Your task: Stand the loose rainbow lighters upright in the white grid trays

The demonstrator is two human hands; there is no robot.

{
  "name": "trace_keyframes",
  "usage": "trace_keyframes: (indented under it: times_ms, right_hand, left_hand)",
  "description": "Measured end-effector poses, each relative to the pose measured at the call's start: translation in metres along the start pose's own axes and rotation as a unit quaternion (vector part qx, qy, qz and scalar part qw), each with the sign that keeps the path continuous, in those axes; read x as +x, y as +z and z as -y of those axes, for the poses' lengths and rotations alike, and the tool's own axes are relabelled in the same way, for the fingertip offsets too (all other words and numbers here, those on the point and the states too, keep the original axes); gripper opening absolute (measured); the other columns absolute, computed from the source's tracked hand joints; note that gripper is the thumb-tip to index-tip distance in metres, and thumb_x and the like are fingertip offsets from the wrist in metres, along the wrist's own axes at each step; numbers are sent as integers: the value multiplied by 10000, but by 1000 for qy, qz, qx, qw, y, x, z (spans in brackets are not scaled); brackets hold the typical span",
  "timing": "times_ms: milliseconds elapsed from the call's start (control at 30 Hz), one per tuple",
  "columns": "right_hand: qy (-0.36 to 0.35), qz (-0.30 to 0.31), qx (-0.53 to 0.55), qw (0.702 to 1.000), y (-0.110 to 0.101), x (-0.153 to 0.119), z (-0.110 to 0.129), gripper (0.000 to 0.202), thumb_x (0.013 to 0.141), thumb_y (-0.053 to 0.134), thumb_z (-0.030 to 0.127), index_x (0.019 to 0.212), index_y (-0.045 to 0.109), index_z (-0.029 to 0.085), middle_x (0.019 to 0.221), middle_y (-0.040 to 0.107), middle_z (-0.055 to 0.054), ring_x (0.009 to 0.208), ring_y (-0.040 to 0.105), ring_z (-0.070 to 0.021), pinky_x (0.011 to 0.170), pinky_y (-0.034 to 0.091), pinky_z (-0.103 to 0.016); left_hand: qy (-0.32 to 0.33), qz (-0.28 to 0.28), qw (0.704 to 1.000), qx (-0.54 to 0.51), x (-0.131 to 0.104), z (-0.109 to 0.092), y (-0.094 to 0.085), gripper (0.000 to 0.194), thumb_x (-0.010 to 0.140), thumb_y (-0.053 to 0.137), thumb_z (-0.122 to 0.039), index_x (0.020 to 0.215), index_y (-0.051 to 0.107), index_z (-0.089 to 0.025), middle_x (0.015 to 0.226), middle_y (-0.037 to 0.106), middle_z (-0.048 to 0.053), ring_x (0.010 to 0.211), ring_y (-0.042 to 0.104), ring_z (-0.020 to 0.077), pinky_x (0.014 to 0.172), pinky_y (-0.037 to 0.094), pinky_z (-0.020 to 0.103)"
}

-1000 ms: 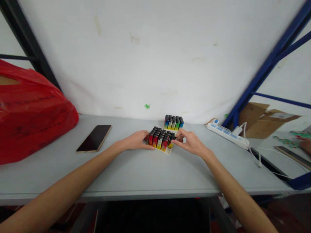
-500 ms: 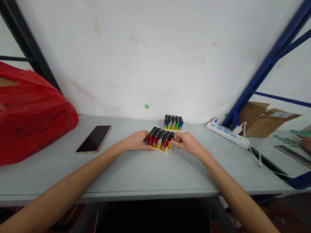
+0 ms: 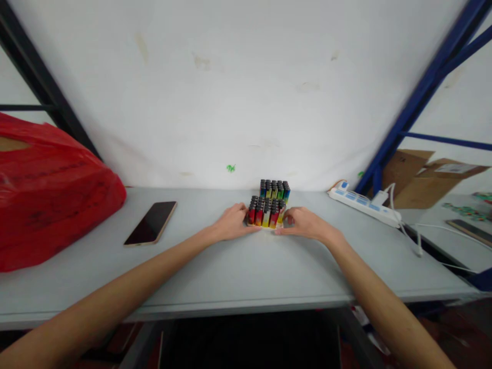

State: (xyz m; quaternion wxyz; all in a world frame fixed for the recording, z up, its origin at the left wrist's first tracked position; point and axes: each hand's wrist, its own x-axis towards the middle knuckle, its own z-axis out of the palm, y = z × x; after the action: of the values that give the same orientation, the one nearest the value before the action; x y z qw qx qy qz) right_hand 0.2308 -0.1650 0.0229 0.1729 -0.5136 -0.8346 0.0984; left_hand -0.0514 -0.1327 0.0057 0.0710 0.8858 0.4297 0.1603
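A tray of red and yellow lighters (image 3: 266, 214) with black tops stands on the grey table (image 3: 230, 266). My left hand (image 3: 232, 222) presses against its left side and my right hand (image 3: 303, 223) against its right side, so both hands grip the tray between them. Directly behind it, against the wall, stands a second tray of blue, green and yellow lighters (image 3: 274, 189). The two trays sit close together, almost touching.
A dark phone (image 3: 150, 223) lies face up to the left. A big red plastic bag (image 3: 49, 189) fills the far left. A white power strip (image 3: 363, 207) with cables lies at right, beside a blue rack post (image 3: 415, 97) and cardboard boxes (image 3: 426, 179).
Both hands have pushed the red and yellow lighter tray back and to the right, up close to the second tray. My right hand went from the tray's front corner to its right side.
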Motion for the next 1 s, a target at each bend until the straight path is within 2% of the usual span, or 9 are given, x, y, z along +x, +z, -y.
trace_keyframes:
  times_ms: [100,233,400,467,600,733,800,900,1000]
  right_hand:
    - [34,-29,-40,998,3,5,-12,534,737,772,729,806,718,202,843,742,-122,725,654,-248,645,441,-325]
    - [46,-30,-49,997,2,9,-29,513,798,729,710,820,721,198,848,740,-126,742,662,-255,650,427,-325]
    - [45,-30,-26,998,-2,13,-41,587,800,686,762,880,749,184,869,754,-124,754,657,-252,651,417,-320]
    - [49,-35,-5,998,-3,15,-41,621,810,643,794,834,741,181,833,744,-117,721,640,-238,643,408,-316]
    - [54,-45,34,997,-3,19,-37,715,915,423,819,679,673,193,681,678,-83,624,577,-204,623,386,-315]
    - [41,-55,62,996,-1,19,-37,661,786,605,839,712,688,187,681,678,-55,665,589,-206,629,419,-302]
    - [46,-47,95,993,-1,18,-42,662,775,609,844,717,703,192,665,674,-39,682,600,-213,644,450,-305]
    - [99,-77,189,974,-2,22,-52,722,869,453,852,788,742,195,753,722,-66,750,645,-235,712,500,-329]
    - [178,-162,325,915,1,37,-57,820,905,299,861,1064,743,190,1049,751,-123,917,685,-253,780,541,-336]
  left_hand:
    - [-19,2,1000,17,15,-10,10,629,882,542,-759,1034,716,-174,1099,631,158,1053,622,350,936,503,446]
    - [-37,-30,999,26,29,-20,22,648,892,527,-750,1170,693,-188,1121,625,170,1118,589,385,948,493,479]
    - [-62,-33,996,58,35,-28,26,669,899,508,-746,1222,674,-184,1167,610,188,1148,572,398,962,478,512]
    - [-69,-26,995,62,35,-30,25,674,898,501,-753,1199,685,-179,1179,607,193,1162,562,405,964,469,526]
    - [-81,-32,994,65,35,-32,25,662,895,502,-749,1186,693,-185,1201,603,191,1176,550,407,964,456,522]
    - [-88,-26,994,53,37,-31,25,629,902,509,-718,1205,687,-197,1220,603,184,1190,551,399,970,455,511]
    - [-93,-27,994,45,37,-27,24,636,873,549,-732,1204,688,-207,1218,616,181,1185,556,401,969,458,510]
    - [-80,-47,995,-20,38,-17,23,714,825,598,-775,1265,662,-217,1222,654,165,1189,563,388,1005,451,495]
    - [-85,-103,973,-188,46,-4,23,731,923,465,-748,1382,593,-193,1374,628,144,1313,522,331,1128,378,447]
